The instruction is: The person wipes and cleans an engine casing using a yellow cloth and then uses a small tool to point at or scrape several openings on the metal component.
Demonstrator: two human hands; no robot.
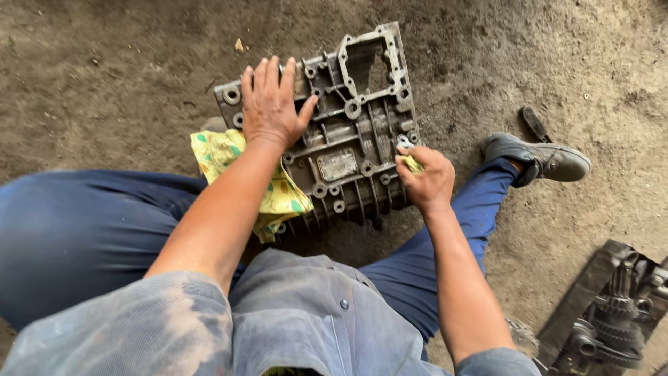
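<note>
Packed dirt floor (pixel 125 76) filled the view, brown and uneven. One grey cast-metal housing (pixel 348 139) lay on it between the person's spread legs, ribbed, dotted with round bolt bosses, with a rectangular opening near its far corner. One yellow patterned cloth (pixel 229 160) lay tucked under its left edge. One geared assembly (pixel 612 320) sat well apart at the lower right. The left hand (pixel 271 104) pressed flat, fingers spread, on the housing's left far corner. The right hand (pixel 428 181) was closed on a small yellow scrap at the right edge. Bare dirt stayed open beyond the far edge.
</note>
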